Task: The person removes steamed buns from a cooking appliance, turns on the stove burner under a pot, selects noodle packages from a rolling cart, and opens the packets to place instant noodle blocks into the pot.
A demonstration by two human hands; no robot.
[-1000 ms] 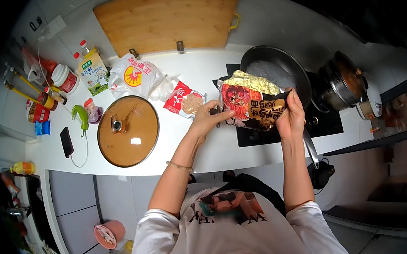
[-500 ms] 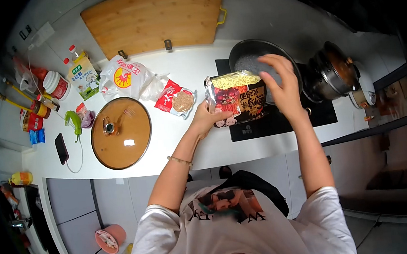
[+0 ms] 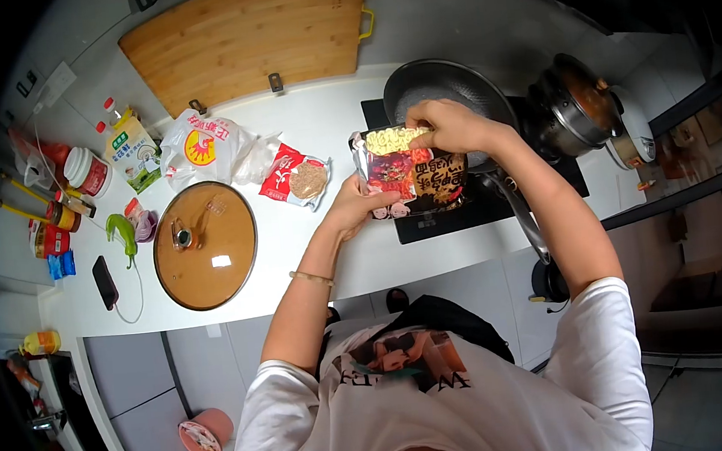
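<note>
My left hand (image 3: 354,205) grips the lower left side of a black and red noodle packet (image 3: 413,178), its thumb lying across the front. A pale yellow noodle block (image 3: 390,140) shows at the packet's open top. My right hand (image 3: 448,125) is bent over that top edge, thumb and fingers pinched on the noodle block. Just behind the packet, a dark frying pan (image 3: 443,82) rests on the black stove (image 3: 413,229), its handle pointing toward me. Left of the packet lies a red and clear packet (image 3: 297,177) on the white counter.
A glass lid (image 3: 206,265), a phone (image 3: 105,282), a green pepper (image 3: 121,236) and a white plastic bag (image 3: 208,149) lie to the left. A wooden board (image 3: 250,38) leans on the wall. Stacked pots (image 3: 570,117) stand right of the pan.
My right hand let go of the packet's right side, rose over the pan, and now pinches the noodles at the top. My left hand kept its hold. The view shifted.
</note>
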